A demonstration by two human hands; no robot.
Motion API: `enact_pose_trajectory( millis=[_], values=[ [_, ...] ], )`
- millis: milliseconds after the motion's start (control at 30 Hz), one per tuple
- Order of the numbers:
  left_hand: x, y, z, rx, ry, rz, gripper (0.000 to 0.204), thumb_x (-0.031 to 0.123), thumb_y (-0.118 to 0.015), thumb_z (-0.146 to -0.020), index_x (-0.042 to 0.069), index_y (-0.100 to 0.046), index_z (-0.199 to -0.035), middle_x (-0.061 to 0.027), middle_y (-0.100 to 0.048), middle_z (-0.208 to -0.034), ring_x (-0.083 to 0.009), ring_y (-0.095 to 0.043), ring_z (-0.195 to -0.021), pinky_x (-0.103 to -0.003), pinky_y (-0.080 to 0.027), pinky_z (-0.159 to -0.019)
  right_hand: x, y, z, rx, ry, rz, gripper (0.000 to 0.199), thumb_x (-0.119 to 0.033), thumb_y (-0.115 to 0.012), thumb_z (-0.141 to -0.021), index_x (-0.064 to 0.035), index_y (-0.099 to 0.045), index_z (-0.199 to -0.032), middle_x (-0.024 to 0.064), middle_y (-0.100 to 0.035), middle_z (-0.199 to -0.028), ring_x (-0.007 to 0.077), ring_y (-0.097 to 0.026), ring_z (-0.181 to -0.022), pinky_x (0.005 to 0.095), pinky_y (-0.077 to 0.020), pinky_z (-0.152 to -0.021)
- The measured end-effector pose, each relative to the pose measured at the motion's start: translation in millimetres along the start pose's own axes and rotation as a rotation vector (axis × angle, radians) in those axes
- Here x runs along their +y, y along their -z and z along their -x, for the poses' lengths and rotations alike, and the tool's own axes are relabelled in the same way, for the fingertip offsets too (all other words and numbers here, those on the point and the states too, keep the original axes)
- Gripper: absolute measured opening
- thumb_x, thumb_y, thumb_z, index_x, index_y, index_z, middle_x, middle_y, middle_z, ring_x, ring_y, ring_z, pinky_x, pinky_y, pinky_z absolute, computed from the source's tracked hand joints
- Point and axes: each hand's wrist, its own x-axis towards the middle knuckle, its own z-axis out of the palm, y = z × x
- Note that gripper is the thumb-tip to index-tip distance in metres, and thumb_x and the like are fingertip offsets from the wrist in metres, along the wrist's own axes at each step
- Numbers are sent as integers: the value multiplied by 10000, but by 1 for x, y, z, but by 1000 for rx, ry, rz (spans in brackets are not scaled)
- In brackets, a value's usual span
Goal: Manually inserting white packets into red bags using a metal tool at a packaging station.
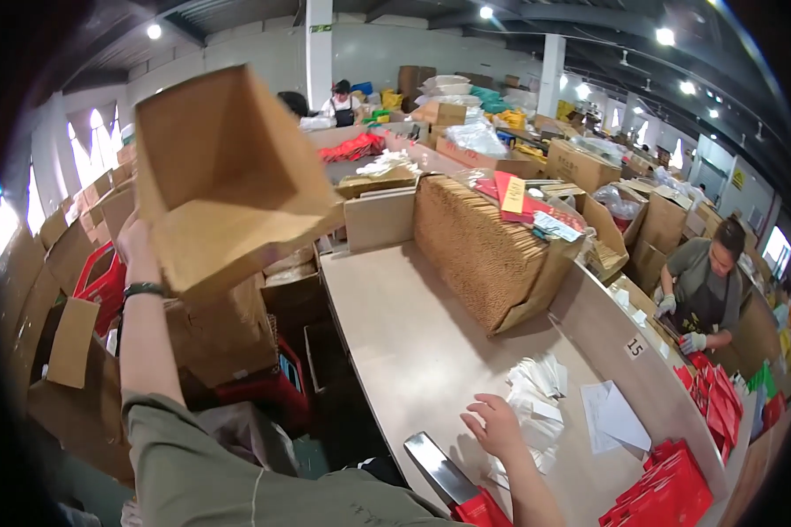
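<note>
My left hand (pixel 134 248), on a raised arm with a dark band at the wrist, grips the side of a cardboard box (pixel 237 233). The box is tilted with its open mouth toward me, and its inside looks bare. My right hand (pixel 496 427) hovers low over the table, fingers apart and holding nothing. Right beside it lies a loose heap of white paper slips (pixel 536 408). A shiny metal bar-like object (pixel 437 467) rests near the table's front edge, close to a red folded bag (pixel 482 509).
A big bundle of stacked brown cardboard sheets (pixel 492 255) stands on the pale table (pixel 395 325). Red bags (pixel 664 492) and white sheets (pixel 613 415) lie by the right-hand partition (pixel 624 325). Beyond it, a gloved co-worker (pixel 707 285) works. Cartons (pixel 83 386) crowd the left.
</note>
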Motion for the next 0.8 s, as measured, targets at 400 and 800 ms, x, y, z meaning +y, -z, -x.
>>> enact_pose_trajectory(
  millis=[400,800],
  values=[
    [-96,97,-36,297,181,-629,426,288,-590,-856,114,-696,-1230,-159,-723,-1137,-323,-675,-1077,-400,-520,-891,-7,-22,0,-18,39,-40,212,-277,-742,-871,-71,-722,-916,121,-694,-1031,318,-653,-978,410,-533,-848],
    [-132,129,-48,377,102,-1007,808,422,-768,-786,-49,-468,-1371,-291,-590,-1304,-423,-606,-1176,-472,-485,-995,1,-29,16,-226,-71,-65,210,-279,-731,-873,-85,-720,-954,122,-688,-1062,319,-641,-1016,416,-525,-879]
  ],
)
